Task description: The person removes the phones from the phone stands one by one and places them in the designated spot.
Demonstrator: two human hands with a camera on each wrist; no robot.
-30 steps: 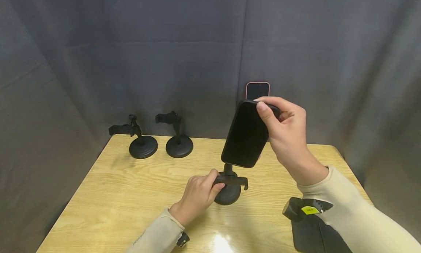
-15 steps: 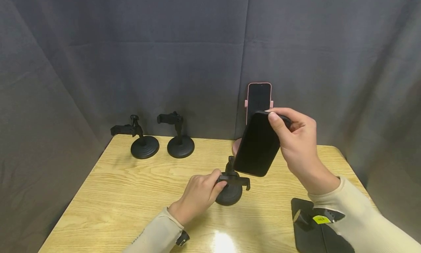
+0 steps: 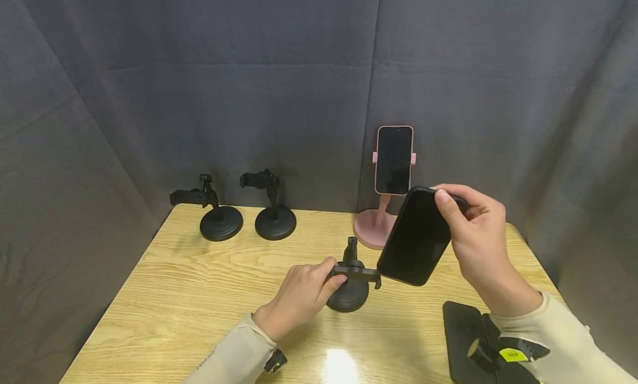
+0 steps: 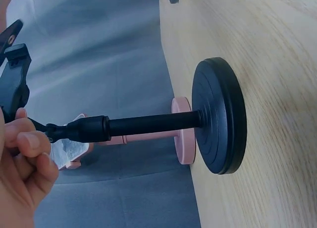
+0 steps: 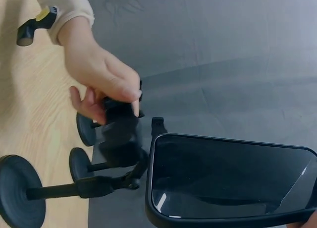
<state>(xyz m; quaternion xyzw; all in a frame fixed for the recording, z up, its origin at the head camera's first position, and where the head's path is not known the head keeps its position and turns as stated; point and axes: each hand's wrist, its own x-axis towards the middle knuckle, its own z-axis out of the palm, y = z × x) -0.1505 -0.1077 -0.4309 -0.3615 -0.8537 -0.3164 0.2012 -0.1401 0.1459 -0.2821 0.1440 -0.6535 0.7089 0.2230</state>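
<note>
Above the tabletop, the left hand is pinching the clamp of a black stand; the right hand is gripping a phone by its top end. Bracing the clamp while angling the phone gently is probably serving best. Below the right fingers, the phone is slanting just beside the clamp (whether touching, the views aren't showing).

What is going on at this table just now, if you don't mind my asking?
A person is handling a phone and a stand at a wood-grained table. The left hand grips the clamp of a black phone stand, while the right hand holds a black phone by its upper end, tilted in the air beside that clamp and not set in it. Behind, a pink stand carries another phone, and two more black stands at the back left hold none.
</note>
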